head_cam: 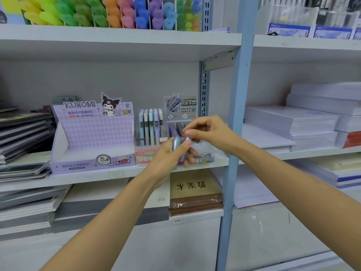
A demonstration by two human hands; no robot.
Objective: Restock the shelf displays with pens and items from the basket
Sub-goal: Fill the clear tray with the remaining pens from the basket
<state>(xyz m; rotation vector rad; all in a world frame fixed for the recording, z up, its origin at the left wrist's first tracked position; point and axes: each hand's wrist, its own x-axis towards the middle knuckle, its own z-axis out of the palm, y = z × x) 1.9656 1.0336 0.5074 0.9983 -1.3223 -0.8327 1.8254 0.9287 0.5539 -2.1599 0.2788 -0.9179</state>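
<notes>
I am holding a small bunch of slim tubes [176,144] in my left hand [168,155], fingers and thumb curled round them, just on the near side of the middle shelf [117,174]. The tubes are standing roughly upright, with the long axis running from my palm up toward the shelf above.

My right hand [210,130] is sitting above and to the right of the bunch. Its fingertips [188,132] are pressed together on what seems to be the top end of the purple tube [183,156], and the other fingers are loosely curled.

Directly beyond both hands, the refill display [180,108] is standing on the shelf, just right of the pencil stand [150,124]. I am judging that the purple tube has to slide out upward along its own length and then travel a short way farther in. The right hand is the nearer one for that. The basket is not in view.
</notes>
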